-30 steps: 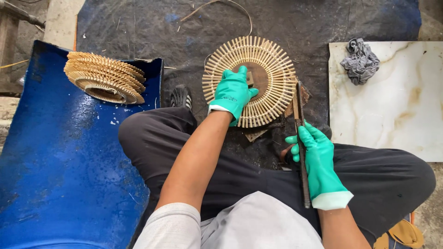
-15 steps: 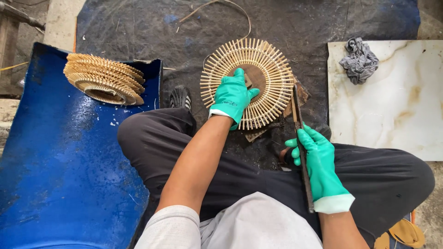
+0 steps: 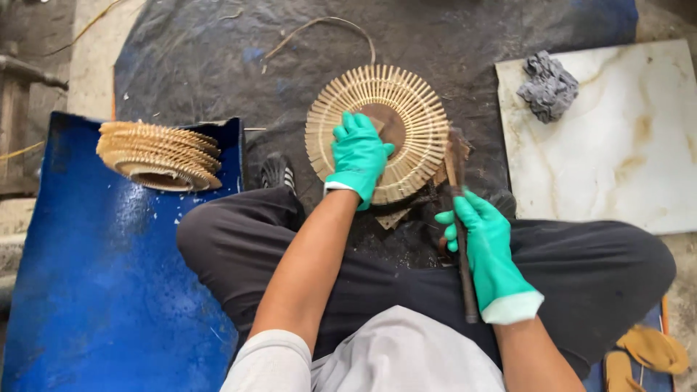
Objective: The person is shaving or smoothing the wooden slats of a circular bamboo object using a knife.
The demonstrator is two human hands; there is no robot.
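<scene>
At the far left a blue sheet (image 3: 87,290) covers the ground, and on its upper part sits one stack of finished woven discs (image 3: 158,154), tan and round, tilted a little; the count of discs in the stack cannot be told. Just right of the sheet's edge, a dark shoe (image 3: 276,173) shows above the person's crossed legs in black trousers (image 3: 377,276).

The left hand (image 3: 357,156), in a green glove, lies on one round bamboo disc (image 3: 377,134) that rests flat on the dark tarpaulin (image 3: 435,43). The palm presses down on the disc's lower left part, fingers curled toward the brown centre, clenched loosely on the slats rather than lifting them. A single thin curved strip (image 3: 319,33) lies on the tarpaulin above the disc.

Just right of the disc, the right hand (image 3: 488,250), also green-gloved, is closed around the handle of one long dark blade tool (image 3: 459,218). The tool runs upright, its tip touching the disc's right rim, its butt end reaching past the wrist toward the lap.

Further right lies one pale marbled tile (image 3: 624,160), with one crumpled grey rag (image 3: 548,86) on its upper left corner. At the bottom right corner are two tan sandals (image 3: 650,352). No labels or packages show.
</scene>
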